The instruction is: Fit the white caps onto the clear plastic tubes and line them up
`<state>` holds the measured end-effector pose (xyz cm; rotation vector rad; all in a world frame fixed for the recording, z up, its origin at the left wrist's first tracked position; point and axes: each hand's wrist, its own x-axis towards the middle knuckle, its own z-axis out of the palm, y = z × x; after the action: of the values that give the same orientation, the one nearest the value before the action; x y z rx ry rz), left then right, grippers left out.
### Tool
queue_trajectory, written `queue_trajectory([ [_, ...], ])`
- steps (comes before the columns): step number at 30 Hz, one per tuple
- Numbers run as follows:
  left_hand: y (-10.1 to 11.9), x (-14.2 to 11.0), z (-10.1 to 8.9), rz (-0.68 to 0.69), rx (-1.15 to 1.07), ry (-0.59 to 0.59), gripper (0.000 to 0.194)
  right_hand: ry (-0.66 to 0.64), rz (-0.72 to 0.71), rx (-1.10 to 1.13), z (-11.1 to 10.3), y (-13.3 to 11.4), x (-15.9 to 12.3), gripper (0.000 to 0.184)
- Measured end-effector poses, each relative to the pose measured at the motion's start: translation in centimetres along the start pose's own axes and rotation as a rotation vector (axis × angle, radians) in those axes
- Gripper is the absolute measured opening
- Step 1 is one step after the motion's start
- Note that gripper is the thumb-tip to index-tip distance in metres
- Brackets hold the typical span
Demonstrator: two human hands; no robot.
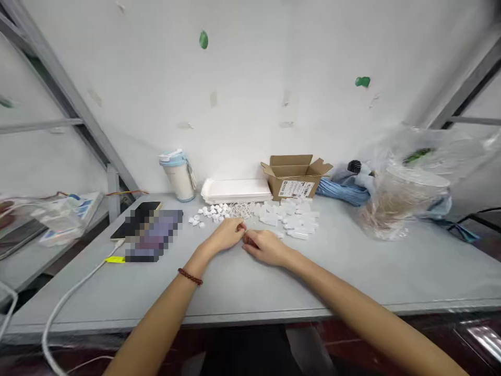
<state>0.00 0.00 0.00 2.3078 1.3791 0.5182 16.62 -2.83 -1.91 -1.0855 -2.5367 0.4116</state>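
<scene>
My left hand and my right hand meet fingertip to fingertip above the table, both with fingers curled in. Whatever they pinch is too small or too hidden to name. Just beyond them lies a loose row of small parts: white caps on the left, thin whitish pieces in the middle, and clear-white plastic pieces like small bottles on the right. My left wrist wears a brown beaded bracelet.
Behind the parts stand a pale tumbler, a stack of white trays and an open cardboard box. Blue cloth and a plastic-wrapped bundle sit at the right. A phone with a white cable lies left.
</scene>
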Motion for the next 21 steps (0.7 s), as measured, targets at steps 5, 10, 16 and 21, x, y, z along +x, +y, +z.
queue_trajectory([
  [5,-0.3,0.6,1.4,0.027,0.118,0.167,0.019,-0.011,0.000,-0.034,0.0,-0.1,-0.1,0.009],
  [10,-0.8,1.0,2.3,0.034,0.147,0.221,0.021,-0.022,0.012,-0.040,-0.4,-0.4,-0.2,0.008],
  [16,-0.8,0.8,2.1,0.046,0.175,0.166,0.019,-0.012,0.012,-0.025,-0.4,-0.3,-0.2,0.006],
  [21,-0.2,0.7,2.0,0.008,0.198,0.122,0.019,-0.017,0.010,-0.031,-0.3,-0.2,-0.2,0.005],
])
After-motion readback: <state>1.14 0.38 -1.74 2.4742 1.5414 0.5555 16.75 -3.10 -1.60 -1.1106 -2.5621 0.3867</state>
